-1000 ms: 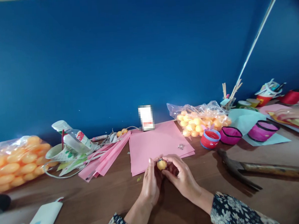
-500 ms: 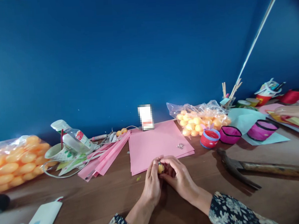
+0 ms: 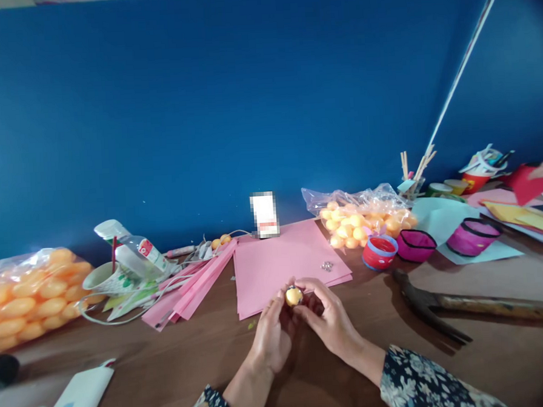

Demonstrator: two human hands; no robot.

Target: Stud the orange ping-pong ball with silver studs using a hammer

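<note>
The blue wall (image 3: 247,95) backs the brown wooden table (image 3: 171,366), where most things sit toward the far edge and the sides, which probably leaves your hands room in front.

The clear plastic bag of orange balls (image 3: 35,295) lies at the left; a smaller clear bag of pale orange balls (image 3: 354,223) lies beyond the paper's right edge. Their film likely keeps the balls from rolling off.

The stack of flat pink paper sheets (image 3: 279,267) lies just beyond your fingers. The claw hammer with a worn wooden handle (image 3: 495,305) rests on its side at your right, head toward you, perhaps parked within reach.

Your left hand (image 3: 272,340) is half curled, its fingertips against the left of the small round yellow piece with a dark rim (image 3: 293,296). Your right hand (image 3: 335,324) closes from the other side, thumb below and fingers bent above. Together they hold the piece over the table near the paper's front edge, its yellow face toward you, probably so you can see it and steady it from both sides.

Smallest are the little silvery pieces (image 3: 327,266), grouped on the paper; the pink likely makes them easier to spot.
</note>
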